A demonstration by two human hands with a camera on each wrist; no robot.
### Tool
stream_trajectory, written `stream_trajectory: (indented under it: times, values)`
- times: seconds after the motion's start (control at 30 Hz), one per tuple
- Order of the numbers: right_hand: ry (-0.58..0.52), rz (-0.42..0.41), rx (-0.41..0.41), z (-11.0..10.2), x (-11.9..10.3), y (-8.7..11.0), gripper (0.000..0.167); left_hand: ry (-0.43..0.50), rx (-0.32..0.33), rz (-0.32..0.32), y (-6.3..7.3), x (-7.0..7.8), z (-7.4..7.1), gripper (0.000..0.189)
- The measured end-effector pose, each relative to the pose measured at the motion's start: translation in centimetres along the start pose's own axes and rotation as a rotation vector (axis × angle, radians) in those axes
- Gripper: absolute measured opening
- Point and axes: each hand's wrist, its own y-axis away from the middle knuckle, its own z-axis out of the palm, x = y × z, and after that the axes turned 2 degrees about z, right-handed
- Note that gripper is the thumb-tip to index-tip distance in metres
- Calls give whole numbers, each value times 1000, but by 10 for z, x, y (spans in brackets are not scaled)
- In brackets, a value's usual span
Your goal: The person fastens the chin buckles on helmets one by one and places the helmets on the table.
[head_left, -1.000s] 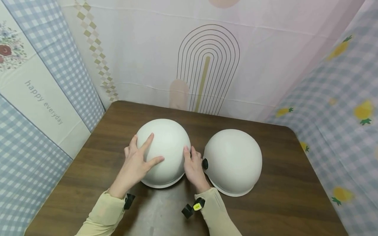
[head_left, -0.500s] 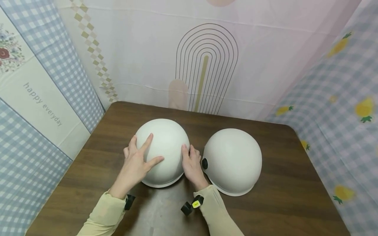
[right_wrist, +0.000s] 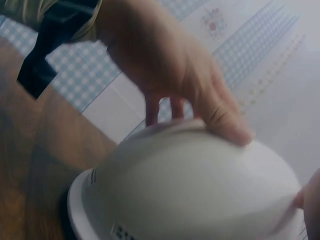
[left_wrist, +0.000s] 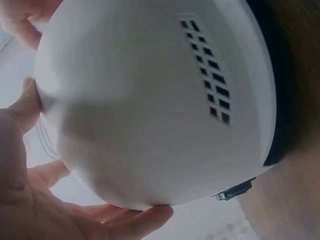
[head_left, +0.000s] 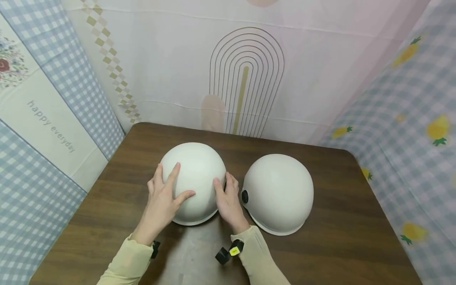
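A white helmet rests dome up on the wooden table, with both hands on it. My left hand holds its left side, thumb and fingers spread round the dome. On the opposite side my right hand grips the shell, thumb on the front and fingers behind. A bit of black shows between that thumb and the fingers. In the left wrist view the shell bears vent slots and a small black clip near the rim. The right wrist view shows the left hand across the dome.
A second white helmet with a round black knob stands close by the right hand. A grey patch covers the table's near middle. Printed cloths hang behind the table and at both sides.
My right thumb has slid a little left onto the shell, and the black part beside it now shows. The left hand keeps its hold. The whole view has shifted slightly.
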Motion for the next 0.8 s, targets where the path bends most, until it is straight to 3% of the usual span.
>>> stream_trajectory:
  times: [0.2, 0.5, 0.8]
  values:
    - [17, -42, -18, -2, -4, 4, 65, 18, 29, 7, -1, -5, 2, 88]
    - [14, -38, -34, -4, -5, 15, 59, 18, 52, 7, -4, -12, 5, 86]
    - [-167, -76, 11, -28, -12, 18, 51, -18, 104, 28, -9, -16, 8, 86]
